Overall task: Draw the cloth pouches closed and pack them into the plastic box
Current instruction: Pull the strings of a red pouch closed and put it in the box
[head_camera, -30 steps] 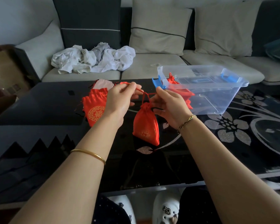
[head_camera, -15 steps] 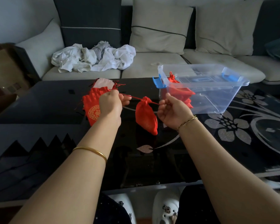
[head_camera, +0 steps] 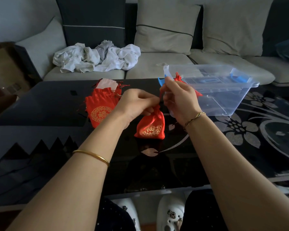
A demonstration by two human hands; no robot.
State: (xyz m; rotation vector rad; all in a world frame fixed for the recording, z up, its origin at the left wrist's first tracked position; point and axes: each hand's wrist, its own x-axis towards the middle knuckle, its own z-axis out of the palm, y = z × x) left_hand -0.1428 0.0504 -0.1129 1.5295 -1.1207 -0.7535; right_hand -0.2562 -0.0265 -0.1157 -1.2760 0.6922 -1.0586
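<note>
**Both hands on one red pouch, beside the box**

A red cloth pouch [head_camera: 151,124] with a gold pattern near its bottom sits at the middle of the black glass table [head_camera: 40,100], its neck gathered tight. Whether its bottom rests on the glass or hangs just over it cannot be told.

The left hand [head_camera: 137,102] is curled at the gathered neck, fingertips pinching it from the left. The right hand [head_camera: 178,97] is just beside it and a little higher, with its fingers also curled and pinching the red drawstring [head_camera: 160,95], which runs up from the neck to them. Neither hand is spread open.

The clear plastic box [head_camera: 223,90] stands just behind and to the right of the right hand, with a blue latch [head_camera: 161,80] at its near left end. Another red pouch [head_camera: 178,79] lies inside against the box's left wall, partly hidden by the right hand.

To the left of the left hand, a pile of red pouches [head_camera: 100,109] lies flat on the table, the top one showing a round gold emblem.

A gold bangle [head_camera: 92,155] circles the left forearm and a thin bracelet [head_camera: 194,116] the right wrist. Behind the table is a sofa [head_camera: 157,64] carrying a heap of white cloth [head_camera: 97,58]. White clogs [head_camera: 170,212] show below the table edge.
</note>
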